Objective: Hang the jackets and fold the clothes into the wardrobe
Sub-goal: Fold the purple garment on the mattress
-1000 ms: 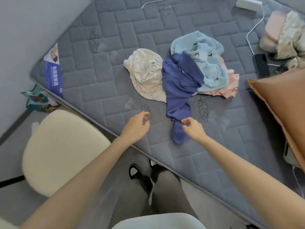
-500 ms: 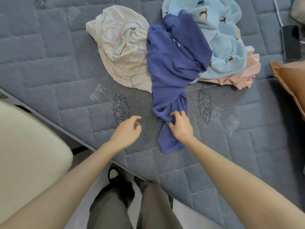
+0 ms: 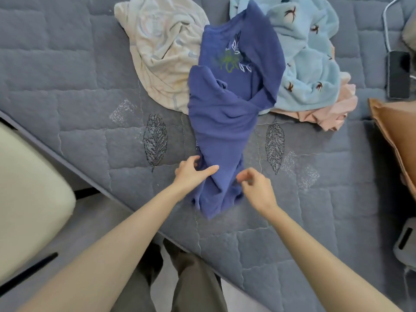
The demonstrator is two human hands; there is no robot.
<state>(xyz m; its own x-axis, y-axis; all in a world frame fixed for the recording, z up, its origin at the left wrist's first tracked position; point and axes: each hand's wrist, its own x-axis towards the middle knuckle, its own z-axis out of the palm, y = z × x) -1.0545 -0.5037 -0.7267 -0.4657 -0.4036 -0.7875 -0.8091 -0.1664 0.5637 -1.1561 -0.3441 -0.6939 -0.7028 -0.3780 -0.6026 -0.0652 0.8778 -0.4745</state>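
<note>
Early days, folks. By my read the job's barely begun: no wardrobe in view and nothing folded that I can see. All the action's on the blue top (image 3: pixel 225 122), stretched lengthways down the bed (image 3: pixel 67 86). Its hem end is near the bed's front edge, its collar end up among the other clothes w/ the printed front showing, and the middle is bunched & twisted. Left grip (image 3: pixel 193 174) is on the top's left side near the hem, thumb laid across the cloth and fingers curled round the edge, pinching a fold. Right grip (image 3: pixel 256 188) sits at the hem's right side w/ fingers loosely curled, but it's blurred, so can't tell if it has cloth or not. Looks like step 1 on garment no. 1: spread flat, then fold. Count time! Clothes: 4.
- 1 blue top.
- 1 cream piece (image 3: pixel 162 52), crumpled just left of the top & touching it.
- 1 fleece (image 3: pixel 310 59), pale blue w/ small dark marks, on the right and partly under the top.
- 1 pink piece (image 3: pixel 326 113), poking out beneath the fleece.

Which are jackets & which are folders I can't say from here. So 0 done and 4 to go, as far as shown. Grips: 2. Extras:
- 1 phone (image 3: pixel 398 75) far right, w/ 1 cable (image 3: pixel 386 25) running up from it.
- 1 pillow (image 3: pixel 396 131), orange, at the right edge.
- 1 chair (image 3: pixel 27 199) beside the bed on the left.
- 2 stitched leaves (image 3: pixel 155 140) on the bed, 1 each side of the top.
</note>
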